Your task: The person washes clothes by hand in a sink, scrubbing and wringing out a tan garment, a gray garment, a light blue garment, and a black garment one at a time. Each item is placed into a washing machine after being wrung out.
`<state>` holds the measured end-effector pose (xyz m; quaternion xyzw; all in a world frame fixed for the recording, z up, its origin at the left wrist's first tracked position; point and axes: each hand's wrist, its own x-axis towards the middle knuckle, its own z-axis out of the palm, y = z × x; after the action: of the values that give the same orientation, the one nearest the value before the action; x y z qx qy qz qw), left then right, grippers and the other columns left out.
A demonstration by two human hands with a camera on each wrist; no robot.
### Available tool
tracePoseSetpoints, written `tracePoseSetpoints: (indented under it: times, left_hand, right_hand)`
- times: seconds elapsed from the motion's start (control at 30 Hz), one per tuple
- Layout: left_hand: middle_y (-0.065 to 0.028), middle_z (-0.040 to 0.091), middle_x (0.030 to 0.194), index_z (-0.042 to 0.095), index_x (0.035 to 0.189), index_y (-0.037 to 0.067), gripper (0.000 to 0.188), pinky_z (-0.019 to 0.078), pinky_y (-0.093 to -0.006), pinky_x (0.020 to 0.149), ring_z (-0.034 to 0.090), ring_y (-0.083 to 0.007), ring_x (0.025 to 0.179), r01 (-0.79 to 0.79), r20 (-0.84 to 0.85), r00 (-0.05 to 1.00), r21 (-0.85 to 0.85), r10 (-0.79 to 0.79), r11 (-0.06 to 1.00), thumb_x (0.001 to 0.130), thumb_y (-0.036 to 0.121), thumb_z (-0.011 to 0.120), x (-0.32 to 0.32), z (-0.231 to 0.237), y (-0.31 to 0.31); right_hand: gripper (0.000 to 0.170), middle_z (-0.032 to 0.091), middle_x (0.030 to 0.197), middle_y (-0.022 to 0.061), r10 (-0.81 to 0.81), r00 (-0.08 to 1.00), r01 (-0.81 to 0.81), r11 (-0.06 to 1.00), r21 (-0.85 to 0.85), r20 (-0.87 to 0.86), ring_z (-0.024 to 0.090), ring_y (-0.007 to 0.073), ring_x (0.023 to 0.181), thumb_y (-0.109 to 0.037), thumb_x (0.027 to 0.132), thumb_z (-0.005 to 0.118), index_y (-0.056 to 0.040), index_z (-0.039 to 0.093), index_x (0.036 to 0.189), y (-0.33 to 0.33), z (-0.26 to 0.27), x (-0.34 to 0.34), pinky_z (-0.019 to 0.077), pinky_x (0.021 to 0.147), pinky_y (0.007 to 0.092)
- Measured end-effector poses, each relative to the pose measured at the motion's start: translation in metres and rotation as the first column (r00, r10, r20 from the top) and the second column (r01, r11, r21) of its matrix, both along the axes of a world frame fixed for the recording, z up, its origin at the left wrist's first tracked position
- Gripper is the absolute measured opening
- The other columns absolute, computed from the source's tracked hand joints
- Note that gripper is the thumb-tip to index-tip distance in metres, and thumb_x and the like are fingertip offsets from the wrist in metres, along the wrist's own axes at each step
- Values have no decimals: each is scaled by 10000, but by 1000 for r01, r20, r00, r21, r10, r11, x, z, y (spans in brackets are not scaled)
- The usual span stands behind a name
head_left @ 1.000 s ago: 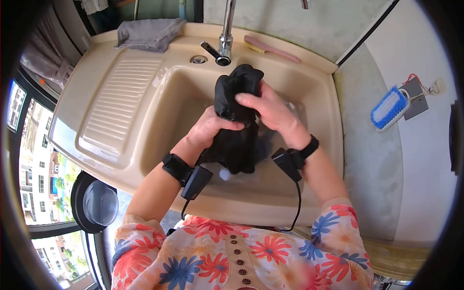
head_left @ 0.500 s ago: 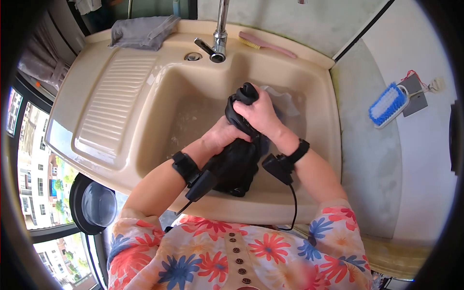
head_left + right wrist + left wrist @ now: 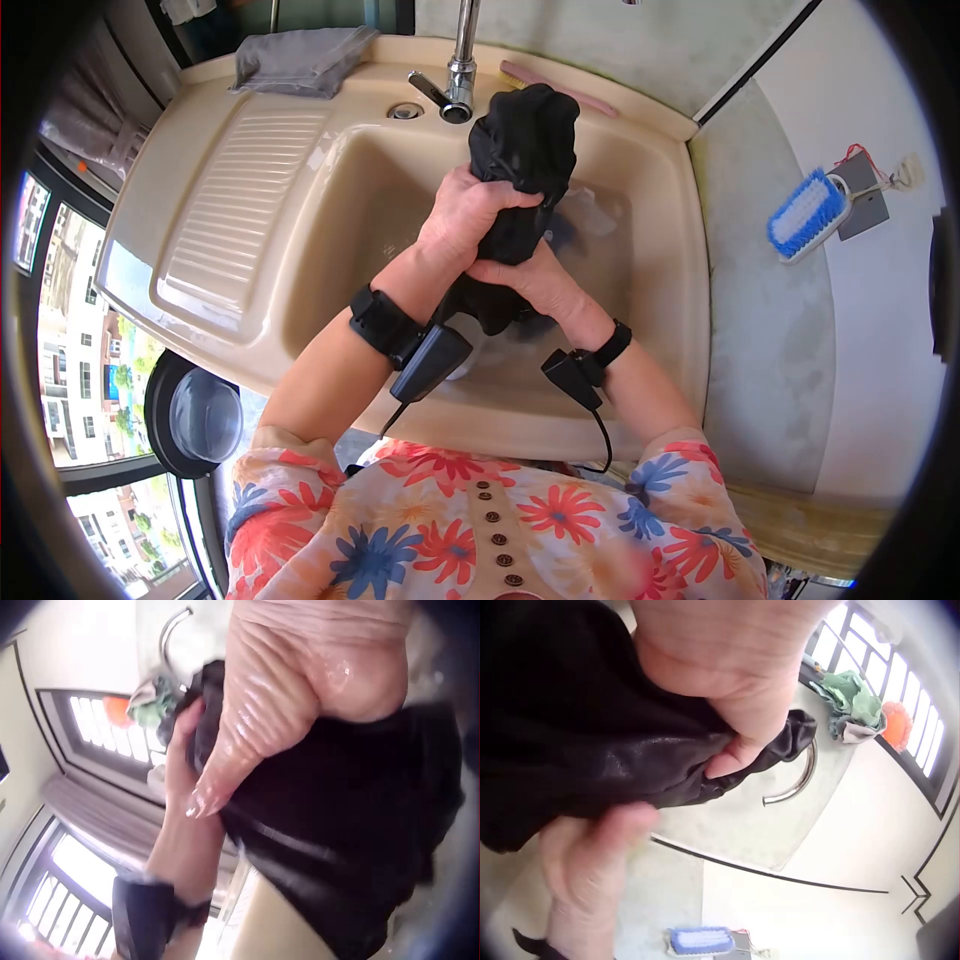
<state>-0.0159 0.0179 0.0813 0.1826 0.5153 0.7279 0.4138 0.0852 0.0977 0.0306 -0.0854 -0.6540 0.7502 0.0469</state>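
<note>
A wet black cloth (image 3: 525,140) is bunched up over the sink basin (image 3: 400,170). The left hand (image 3: 460,212) grips its upper middle, thumb laid across the front. Lower down, the right hand (image 3: 535,280) grips the same cloth, which hangs below it toward the water. In the left wrist view the cloth (image 3: 607,750) runs between the left hand (image 3: 727,667) above and the right hand (image 3: 589,862) below. The right wrist view has the right hand (image 3: 277,690) close up on the cloth (image 3: 345,817), with the left hand (image 3: 191,757) behind.
The faucet (image 3: 460,85) stands behind the basin, with a pink brush (image 3: 560,88) to its right. A grey cloth (image 3: 300,62) lies at the back left by the ribbed drainboard (image 3: 240,200). A blue-and-white brush (image 3: 808,215) hangs on the right wall. Something pale lies in the water (image 3: 590,212).
The cloth has been raised toward the faucet, its upper part now a wide bunch instead of a narrow twist. The left hand has moved up and is now above the right, which has moved down.
</note>
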Motion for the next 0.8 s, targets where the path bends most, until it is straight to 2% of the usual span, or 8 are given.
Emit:
tracePoseSetpoints:
  times: [0.1,0.2,0.37,0.47,0.5,0.63,0.67,0.8]
  left_hand:
    - [-78,616,915,578,1020,-17,350,475,-286,757,589,-164,827,96,12,995,48,-96,994,706,102,676,-2,10,-1]
    - [-97,578,1064,453,1204,-43,628,424,-275,853,539,-155,977,201,-442,874,-49,-202,978,738,291,708,-18,9,-5]
    - [-170,405,1306,230,1370,-39,864,339,-302,961,404,-216,1195,-37,-507,847,-356,-159,934,781,451,630,-9,-1,-67]
    - [-172,313,1383,259,1380,27,890,284,-487,994,329,-285,1260,-148,-260,965,-431,35,890,770,610,540,6,-33,-86]
    - [-159,278,1407,266,1384,60,902,229,-588,964,293,-317,1276,-65,150,977,-464,150,883,756,672,481,12,-45,-82]
    - [-126,336,1390,312,1370,131,941,168,-789,803,220,-414,1294,63,821,572,-44,0,997,695,774,441,15,-60,-61]
    - [-120,406,1342,419,1303,126,847,229,-703,905,325,-372,1251,85,746,609,279,-272,956,727,747,434,14,-65,-60]
    - [-84,580,1136,556,1126,105,576,387,-375,963,540,-225,1050,-119,697,699,334,-160,935,802,579,512,19,-60,-41]
  right_hand:
    - [485,585,1034,42,-166,986,164,983,-81,-21,560,157,947,-53,664,754,-35,542,1100,0,2,-2,459,837,295]
    - [407,603,1013,56,-325,939,287,922,-261,-113,576,164,930,23,684,684,-38,570,1070,2,9,-3,468,829,307]
    - [402,608,1020,50,-330,929,265,910,-318,-168,583,174,917,11,698,637,-29,564,1092,35,33,1,462,840,316]
    - [371,620,996,61,-443,875,342,852,-397,-196,590,198,914,0,721,626,-6,567,1087,46,30,4,460,860,328]
    - [371,620,996,61,-440,876,340,852,-398,-196,590,198,914,0,721,626,-6,567,1087,44,30,3,460,860,328]
    - [421,604,1033,54,-404,911,295,782,-549,-86,575,189,937,28,688,667,-24,562,1093,16,32,0,456,862,340]
    - [430,600,1036,56,-391,914,264,774,-575,-106,570,194,943,33,696,658,-26,553,1109,6,29,0,451,871,344]
    - [389,602,1033,79,-367,924,219,736,-640,-106,570,220,964,-26,736,630,-13,543,1115,-15,10,-2,443,902,356]
